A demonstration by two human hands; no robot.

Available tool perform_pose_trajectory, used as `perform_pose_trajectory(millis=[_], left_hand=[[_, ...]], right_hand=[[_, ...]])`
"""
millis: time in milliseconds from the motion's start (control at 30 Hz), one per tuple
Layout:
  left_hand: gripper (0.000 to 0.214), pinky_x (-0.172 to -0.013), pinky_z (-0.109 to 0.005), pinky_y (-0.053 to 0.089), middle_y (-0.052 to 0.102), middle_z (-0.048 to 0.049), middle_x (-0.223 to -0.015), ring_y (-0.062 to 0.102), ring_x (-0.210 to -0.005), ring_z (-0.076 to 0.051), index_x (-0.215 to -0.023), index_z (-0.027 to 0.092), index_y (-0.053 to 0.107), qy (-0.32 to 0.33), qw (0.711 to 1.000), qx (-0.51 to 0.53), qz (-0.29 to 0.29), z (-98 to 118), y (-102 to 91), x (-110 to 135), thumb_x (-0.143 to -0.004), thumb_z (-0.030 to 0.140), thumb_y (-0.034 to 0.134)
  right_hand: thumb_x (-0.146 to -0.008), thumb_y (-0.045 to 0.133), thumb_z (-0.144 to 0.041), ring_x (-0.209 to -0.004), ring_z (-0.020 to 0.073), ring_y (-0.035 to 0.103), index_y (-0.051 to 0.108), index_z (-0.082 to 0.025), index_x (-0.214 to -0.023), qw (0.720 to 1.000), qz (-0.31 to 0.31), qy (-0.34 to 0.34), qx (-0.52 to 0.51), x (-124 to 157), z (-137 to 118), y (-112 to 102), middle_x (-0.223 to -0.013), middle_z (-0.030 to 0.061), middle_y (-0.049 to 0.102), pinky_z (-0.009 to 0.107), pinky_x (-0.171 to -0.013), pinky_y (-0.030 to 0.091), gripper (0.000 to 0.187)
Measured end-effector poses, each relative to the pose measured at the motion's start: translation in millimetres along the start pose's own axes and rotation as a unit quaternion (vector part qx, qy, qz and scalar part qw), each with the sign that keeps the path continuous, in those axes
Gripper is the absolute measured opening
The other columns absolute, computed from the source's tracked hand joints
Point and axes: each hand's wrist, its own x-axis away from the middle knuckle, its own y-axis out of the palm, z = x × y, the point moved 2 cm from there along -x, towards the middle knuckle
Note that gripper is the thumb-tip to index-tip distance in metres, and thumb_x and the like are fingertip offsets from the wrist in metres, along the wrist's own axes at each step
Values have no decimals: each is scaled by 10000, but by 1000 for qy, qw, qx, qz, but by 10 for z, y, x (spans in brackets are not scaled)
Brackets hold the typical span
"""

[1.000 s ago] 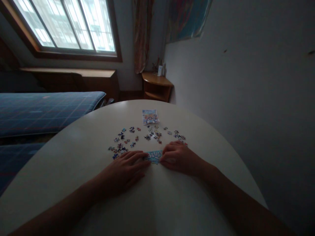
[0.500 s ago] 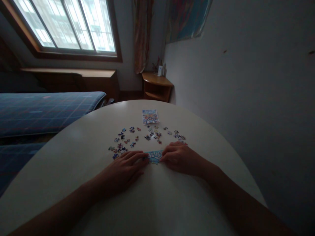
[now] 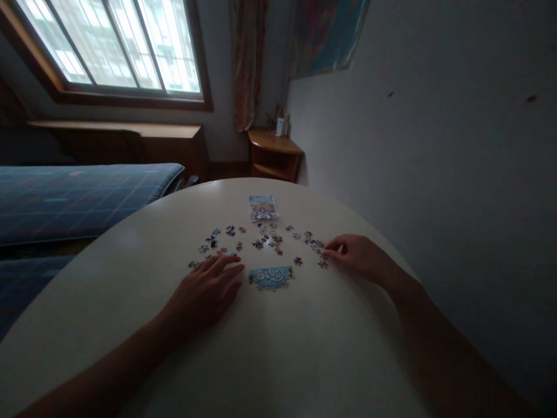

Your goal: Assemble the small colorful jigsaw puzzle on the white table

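Observation:
A joined strip of light blue puzzle pieces (image 3: 270, 277) lies on the round white table (image 3: 278, 354), untouched by either hand. My left hand (image 3: 204, 290) rests flat on the table just left of the strip, fingers stretched out over a few loose pieces. My right hand (image 3: 359, 255) is to the right of the strip, fingers curled in a pinch at the loose pieces (image 3: 314, 241) on the right side of the scatter; what it holds is too small to make out. More loose pieces (image 3: 243, 239) are spread behind the strip.
A small printed picture card (image 3: 262, 207) lies beyond the pieces. A grey wall stands close on the right. A blue plaid bed (image 3: 78, 194) is at the left, a wooden corner shelf (image 3: 273, 152) and a window behind.
Both hands let go of the joined strip. My right hand moved right and back to the loose pieces; my left hand slid a little left.

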Motion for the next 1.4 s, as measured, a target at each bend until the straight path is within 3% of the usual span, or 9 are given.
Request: perform_pose_trajectory(millis=[167, 600, 933, 1133, 1300, 1400], left_hand=[[320, -983, -530, 518, 638, -96, -1290, 588, -1179, -288, -1215, 208, 634, -53, 998, -20, 6, -100, 50, 17, -950, 254, 462], [242, -930, -494, 543, 692, -80, -1165, 621, -1095, -271, -1109, 201, 661, -28, 1000, 2, 2, -37, -3, -20, -966, 226, 468], [217, -855, -466, 563, 692, -77, -1064, 643, -1005, -263, -1044, 211, 669, -36, 999, 2, 0, -18, -10, -5, -972, 241, 466], [223, -858, -468, 569, 675, -82, -1092, 638, -1033, -267, -1061, 208, 660, -41, 999, 10, -10, -14, -19, 1, -972, 241, 458], [238, -839, -472, 581, 677, -87, -1082, 644, -1018, -267, -1058, 200, 660, -38, 999, 12, -9, 0, -33, -15, -974, 238, 441], [242, -837, -478, 583, 680, -89, -1082, 646, -1013, -269, -1061, 199, 660, -36, 999, 11, -11, 2, -31, -16, -975, 241, 437]], right_hand=[[-860, 632, -336, -742, 174, 649, 768, -228, -951, 1000, -20, -13, -18, -7, -23, 67, -858, 49, 730, 274, -661, 447, 197], [-878, 613, -247, -713, 170, 649, 765, -229, -996, 997, 13, -66, -44, -35, -21, 124, -859, 59, 727, 283, -656, 491, 193], [-864, 629, -259, -712, 170, 627, 756, -209, -922, 999, 41, -10, -31, -57, -10, 114, -858, 56, 722, 287, -663, 453, 149], [-860, 620, -236, -704, 157, 623, 756, -202, -984, 997, 58, -17, -39, -65, -96, 153, -894, 59, 711, 278, -663, 464, 187], [-884, 594, -247, -726, 147, 633, 770, -223, -989, 995, 41, -68, -67, -64, -180, 196, -970, 62, 691, 276, -702, 489, 206], [-894, 586, -260, -816, 184, 643, 759, -212, -1007, 994, 73, -65, -56, -86, -157, 215, -992, 80, 688, 318, -786, 506, 213]])
